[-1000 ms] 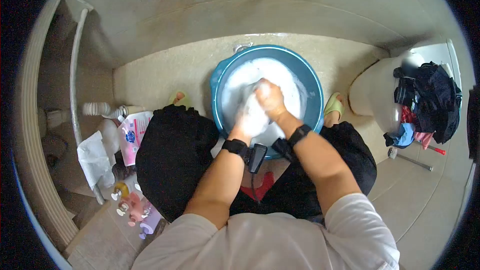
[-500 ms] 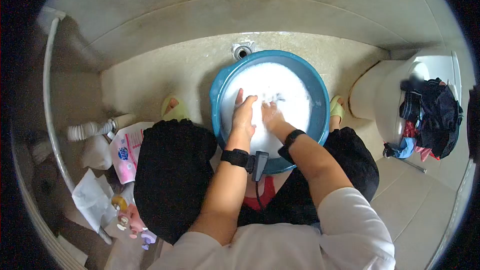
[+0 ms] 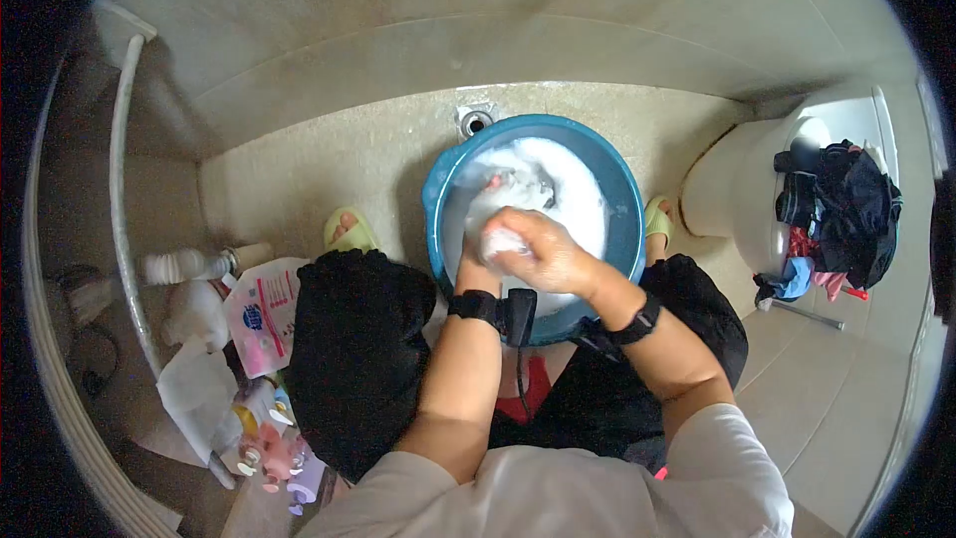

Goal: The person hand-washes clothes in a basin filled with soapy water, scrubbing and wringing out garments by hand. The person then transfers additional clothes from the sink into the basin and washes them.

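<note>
A blue plastic basin [image 3: 621, 229] on the floor holds white sudsy water [image 3: 578, 209]. Above the suds, a wet cloth covered in foam [image 3: 513, 191], with a dark grey part, is bunched between my two hands. My right hand [image 3: 546, 251] is closed over the near end of the cloth, its fingers curled round a foamy wad. My left hand [image 3: 476, 264] is under and beside the same cloth, gripping it; foam and my right hand hide most of its fingers. A reddish fingertip shows through the foam. Both wrists wear black straps.
A floor drain [image 3: 477, 123] lies behind the basin. Dark and coloured clothes [image 3: 846, 214] are heaped on the white toilet [image 3: 732, 179] at right. At left are a pink-and-white detergent bag [image 3: 261, 319], several bottles [image 3: 274, 453] and a grey pipe [image 3: 121, 199]. My knees and slippered feet flank the basin.
My right hand has come up out of the suds and moved left onto my left hand. A foamy cloth now shows between them. The view has shifted slightly.
</note>
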Action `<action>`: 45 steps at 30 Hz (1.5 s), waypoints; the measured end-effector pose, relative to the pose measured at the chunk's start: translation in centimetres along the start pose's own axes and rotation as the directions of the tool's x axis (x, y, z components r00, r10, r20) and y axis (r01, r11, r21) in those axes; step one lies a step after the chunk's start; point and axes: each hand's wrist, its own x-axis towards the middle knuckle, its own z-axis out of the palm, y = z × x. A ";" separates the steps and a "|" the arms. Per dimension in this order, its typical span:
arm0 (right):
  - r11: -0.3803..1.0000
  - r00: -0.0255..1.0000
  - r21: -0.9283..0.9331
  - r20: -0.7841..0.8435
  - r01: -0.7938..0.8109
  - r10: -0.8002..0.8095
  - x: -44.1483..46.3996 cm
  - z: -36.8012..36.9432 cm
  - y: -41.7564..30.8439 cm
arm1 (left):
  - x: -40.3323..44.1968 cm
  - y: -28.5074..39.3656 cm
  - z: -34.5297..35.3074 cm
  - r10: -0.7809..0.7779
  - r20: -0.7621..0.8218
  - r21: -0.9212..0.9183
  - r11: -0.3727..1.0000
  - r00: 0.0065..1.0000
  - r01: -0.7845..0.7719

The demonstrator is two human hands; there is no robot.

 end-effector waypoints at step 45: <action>0.963 0.966 -0.177 -0.201 -0.202 0.166 3.5 3.1 1.8 | 0.7 -1.4 -6.1 0.261 0.070 0.218 0.938 0.963 -0.270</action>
